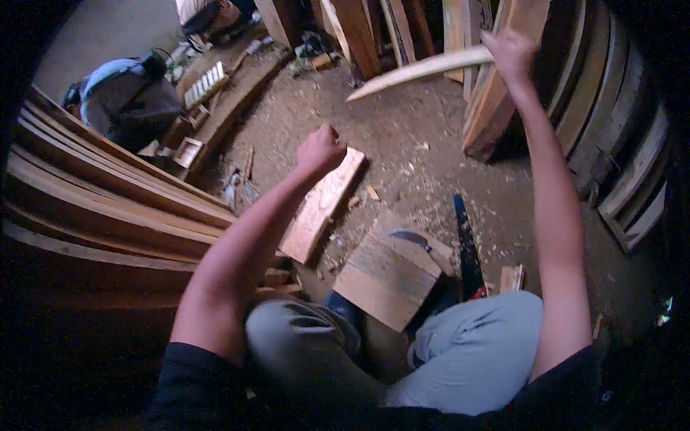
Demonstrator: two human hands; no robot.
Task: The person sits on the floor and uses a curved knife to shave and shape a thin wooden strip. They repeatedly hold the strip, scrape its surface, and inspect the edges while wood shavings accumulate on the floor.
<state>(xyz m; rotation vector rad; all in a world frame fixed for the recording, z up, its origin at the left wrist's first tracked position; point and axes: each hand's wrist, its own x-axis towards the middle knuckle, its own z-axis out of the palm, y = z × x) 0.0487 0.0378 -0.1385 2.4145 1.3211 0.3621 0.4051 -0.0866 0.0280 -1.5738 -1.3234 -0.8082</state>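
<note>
My right hand [512, 59], arm stretched forward, is closed around one end of a long pale wooden strip [424, 74]. The strip reaches leftward above the floor and narrows to a point. My left hand [321, 151] makes a fist beside the upper end of a light plank [325, 207]; the inside of the fist is hidden. Between my feet rests a wooden board [388, 276]. A curved dark blade [411, 238] lies at its far edge. To the right of the board is a saw [467, 244] with a dark blade and some red at its near end.
Stacked boards [108, 194] fill the left side. Thick timbers [503, 86] lean at the upper right, with more curved-looking planks [604, 108] beyond. Wood shavings cover the brown floor [402, 158]. Two people, one bent over [129, 97], are beyond a wooden beam [241, 108] at upper left.
</note>
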